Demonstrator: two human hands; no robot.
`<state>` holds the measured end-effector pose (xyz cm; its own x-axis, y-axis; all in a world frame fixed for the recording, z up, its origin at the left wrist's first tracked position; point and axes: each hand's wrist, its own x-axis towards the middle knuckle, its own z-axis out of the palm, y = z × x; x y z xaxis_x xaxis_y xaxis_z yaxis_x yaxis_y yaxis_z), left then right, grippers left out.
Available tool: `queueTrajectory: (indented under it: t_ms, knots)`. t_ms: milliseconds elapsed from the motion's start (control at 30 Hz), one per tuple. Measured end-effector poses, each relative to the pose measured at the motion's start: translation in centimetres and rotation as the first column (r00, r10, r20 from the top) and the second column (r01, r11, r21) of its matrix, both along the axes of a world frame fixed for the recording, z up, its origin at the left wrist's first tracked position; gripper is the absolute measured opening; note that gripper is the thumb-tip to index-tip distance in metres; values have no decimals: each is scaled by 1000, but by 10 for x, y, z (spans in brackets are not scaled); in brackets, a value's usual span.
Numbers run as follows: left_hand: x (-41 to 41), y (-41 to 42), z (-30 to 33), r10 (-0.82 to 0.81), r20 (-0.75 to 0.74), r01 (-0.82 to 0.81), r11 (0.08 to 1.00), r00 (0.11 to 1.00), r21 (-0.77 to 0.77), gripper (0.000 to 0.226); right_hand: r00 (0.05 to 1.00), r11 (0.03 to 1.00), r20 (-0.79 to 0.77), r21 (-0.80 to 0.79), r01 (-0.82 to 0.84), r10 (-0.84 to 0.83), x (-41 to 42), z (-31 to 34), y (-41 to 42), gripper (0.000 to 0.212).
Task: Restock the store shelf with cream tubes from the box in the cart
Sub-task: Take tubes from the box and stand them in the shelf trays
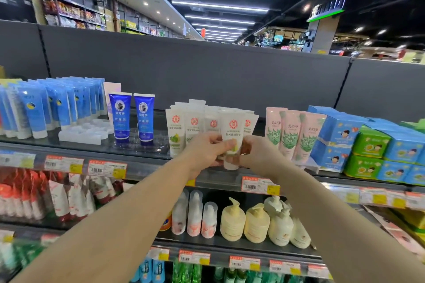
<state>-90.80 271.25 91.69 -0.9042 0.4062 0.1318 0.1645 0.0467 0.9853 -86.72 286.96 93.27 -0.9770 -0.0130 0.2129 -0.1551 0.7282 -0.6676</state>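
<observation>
A white cream tube (232, 131) with a red round logo stands cap-down at the front edge of the top shelf (147, 167). My left hand (205, 151) grips its lower part from the left. My right hand (257, 151) holds it from the right. Behind it stands a cluster of several identical white tubes (184, 126), upright and leaning slightly. The box and the cart are out of view.
Blue tubes (119, 117) and light-blue tubes (46, 103) stand to the left, pink tubes (289, 133) and blue and green boxes (368, 145) to the right. Pump bottles (255, 223) fill the shelf below. A grey back panel (207, 71) rises behind the top shelf.
</observation>
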Motion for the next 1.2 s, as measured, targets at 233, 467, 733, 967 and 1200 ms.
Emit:
queueTrajectory:
  t_ms: [233, 467, 733, 967, 1200]
  knots:
    - [-6, -23, -26, -39, -609, -391, 734, 792, -555, 16, 967, 968, -61, 31, 250, -248, -19, -8, 32, 27]
    - [-7, -35, -32, -80, -588, -375, 699, 805, -609, 19, 967, 966, -75, 61, 250, -245, -30, -25, 22, 29]
    - [-7, -35, -32, -96, -586, -380, 673, 805, -634, 26, 977, 959, 4, 196, 206, -211, -36, -28, 24, 36]
    - [0, -33, -30, -87, -577, -388, 658, 812, -645, 31, 973, 958, 45, 193, 214, -227, -36, -29, 18, 41]
    - [1, -30, -17, -80, -446, -287, 663, 891, -692, 47, 966, 963, 19, 86, 254, -256, -33, -34, 17, 37]
